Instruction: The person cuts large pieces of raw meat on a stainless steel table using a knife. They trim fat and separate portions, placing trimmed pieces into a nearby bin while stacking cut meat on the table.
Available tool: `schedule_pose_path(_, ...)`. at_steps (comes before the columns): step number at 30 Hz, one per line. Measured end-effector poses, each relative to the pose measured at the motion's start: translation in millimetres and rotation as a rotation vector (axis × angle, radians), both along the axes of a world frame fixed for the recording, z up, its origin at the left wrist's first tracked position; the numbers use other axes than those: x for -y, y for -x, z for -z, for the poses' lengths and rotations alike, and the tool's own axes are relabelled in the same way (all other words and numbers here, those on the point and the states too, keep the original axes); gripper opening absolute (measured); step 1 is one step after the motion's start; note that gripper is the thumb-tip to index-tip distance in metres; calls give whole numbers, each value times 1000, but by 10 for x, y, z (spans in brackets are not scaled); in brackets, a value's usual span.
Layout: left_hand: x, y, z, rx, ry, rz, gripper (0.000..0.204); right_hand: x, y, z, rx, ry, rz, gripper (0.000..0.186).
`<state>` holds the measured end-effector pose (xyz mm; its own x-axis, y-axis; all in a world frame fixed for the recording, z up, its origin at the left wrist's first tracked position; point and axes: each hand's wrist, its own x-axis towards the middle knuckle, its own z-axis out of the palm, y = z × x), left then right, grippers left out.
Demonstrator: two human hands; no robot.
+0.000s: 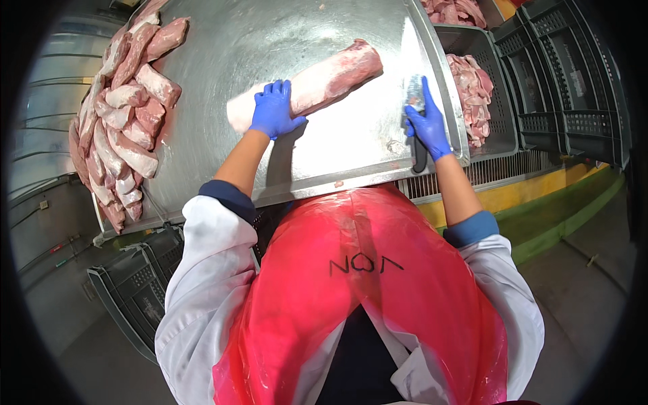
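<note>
A long pale pork loin [341, 73] lies slantwise on the metal table [331, 152], its redder end far right. My left hand [273, 111], in a blue glove, grips it near its left end, the fingers over the top to the far edge and the thumb at the near side. At the table's right side my right hand [429, 128], also gloved in blue, is closed around a knife [420, 156]. Its black handle shows below the palm and the blade points away from me. The knife is apart from the loin.
A heap of cut meat pieces [128, 125] covers the table's left end. Right of the table's raised rim [442, 81], a dark crate [503, 121] holds meat trimmings [470, 98]. More dark crates [574, 74] stand beyond. Another crate [131, 290] is below at left.
</note>
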<state>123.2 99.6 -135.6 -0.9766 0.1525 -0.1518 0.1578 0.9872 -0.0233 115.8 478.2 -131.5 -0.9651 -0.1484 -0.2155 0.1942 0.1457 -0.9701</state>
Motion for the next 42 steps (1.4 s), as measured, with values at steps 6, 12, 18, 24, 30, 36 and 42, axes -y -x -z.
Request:
schedule_pose_path(6,231,-109,193,-53,-92,-24,67,789,590,128,18,-127,-85,84)
schedule_pose_path(12,252,-170,328,-261,-187,-41,47,1133,895,265,46,-247,-187,80)
schedule_pose_path(18,350,-173,347,-277,-251,-22,43,1020,7,228,52,-147,-194,79)
schedule_pose_path(24,355,-54,313,-175,-269,-78,45,1237,106,145,252,-146,-168,78)
schedule_pose_path(30,307,-23,310,-315,-415,-153,38,396,-1271,-411,454,-162,-212,80)
schedule_pose_path(36,-946,672,-55,-221,-453,-225,34,152,64,109,-39,-32,79,83)
schedule_pose_path(42,-994,961,15,-65,-490,-530,35,829,802,392,26,86,7,84)
